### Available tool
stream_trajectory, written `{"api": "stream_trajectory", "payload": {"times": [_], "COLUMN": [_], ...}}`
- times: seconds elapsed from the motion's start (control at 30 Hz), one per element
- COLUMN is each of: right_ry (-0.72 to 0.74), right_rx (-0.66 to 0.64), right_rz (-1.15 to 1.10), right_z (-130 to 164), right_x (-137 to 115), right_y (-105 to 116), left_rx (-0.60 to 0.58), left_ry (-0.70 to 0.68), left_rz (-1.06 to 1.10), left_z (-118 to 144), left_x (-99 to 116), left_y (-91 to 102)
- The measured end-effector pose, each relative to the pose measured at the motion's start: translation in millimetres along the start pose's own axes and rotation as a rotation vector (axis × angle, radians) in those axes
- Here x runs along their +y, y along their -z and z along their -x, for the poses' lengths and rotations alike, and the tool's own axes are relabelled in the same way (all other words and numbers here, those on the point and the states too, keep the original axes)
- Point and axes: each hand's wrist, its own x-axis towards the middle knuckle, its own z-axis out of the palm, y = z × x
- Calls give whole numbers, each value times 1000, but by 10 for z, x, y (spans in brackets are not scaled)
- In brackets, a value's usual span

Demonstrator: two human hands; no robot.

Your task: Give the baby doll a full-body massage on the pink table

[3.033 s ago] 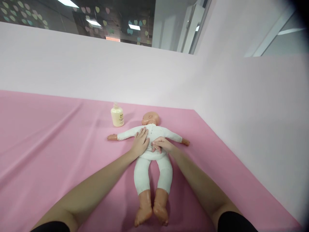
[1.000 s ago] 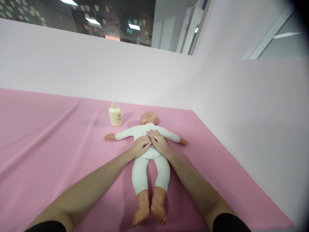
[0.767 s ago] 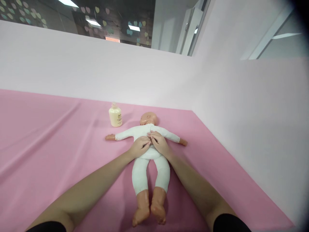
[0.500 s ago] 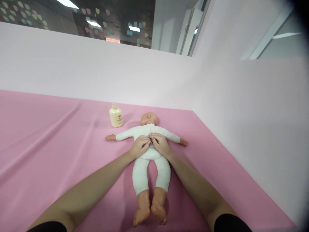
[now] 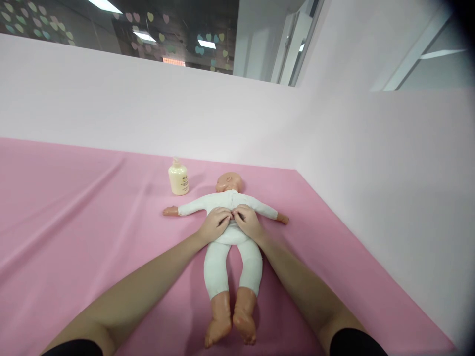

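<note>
A baby doll (image 5: pixel 230 257) in a white suit lies face up on the pink sheet (image 5: pixel 74 222), arms spread, bare feet toward me. My left hand (image 5: pixel 214 223) rests on the left side of its belly with the fingers curled inward. My right hand (image 5: pixel 248 222) rests on the right side of the belly, fingers also curled. The fingertips of both hands meet at the middle of the doll's front. Whether they pinch the suit is hidden. A cream lotion bottle (image 5: pixel 178 178) stands upright beyond the doll's outstretched arm, apart from both hands.
A pale pink wall (image 5: pixel 148 109) runs along the back edge of the sheet and another along the right side (image 5: pixel 389 188), meeting in a corner behind the doll's head. Dark glass with paper hearts sits above the back wall.
Three seconds ago the left hand lay flat high on the chest; both hands have since drawn down to the belly and the fingers have curled in until the tips meet.
</note>
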Motion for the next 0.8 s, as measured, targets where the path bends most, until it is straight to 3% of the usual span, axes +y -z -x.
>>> {"api": "stream_trajectory", "payload": {"times": [0.5, 0.8], "right_ry": [65, 17], "right_rx": [-101, -481], "right_rz": [-89, -458], "right_z": [39, -31], "right_x": [-17, -129], "right_y": [32, 73], "left_rx": [3, -2], "left_ry": [46, 85], "left_rz": [-10, -67], "left_z": [2, 5], "left_x": [-16, -121], "left_y": [5, -34]}}
